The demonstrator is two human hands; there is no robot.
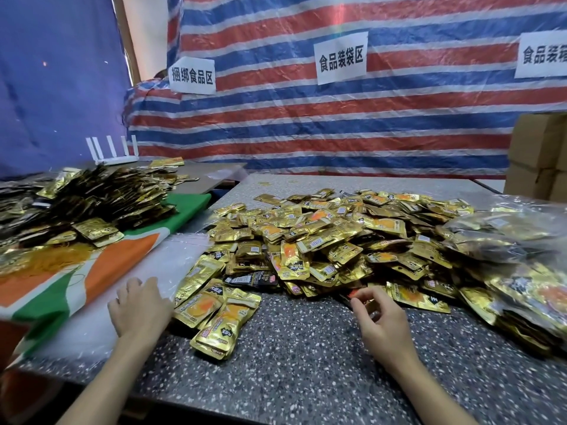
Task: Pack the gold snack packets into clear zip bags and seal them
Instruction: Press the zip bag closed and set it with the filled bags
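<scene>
Gold snack packets (322,240) heap mid-table; tabletop (291,363) shows nearer; left hand (139,305) flat on zip bags (89,329), right hand (379,317) curled, grip unclear.

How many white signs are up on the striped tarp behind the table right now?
3. The left sign hangs lowest, the middle sign hangs higher, and the right sign is cut off by the frame's right edge. More may hang out of view.
</scene>
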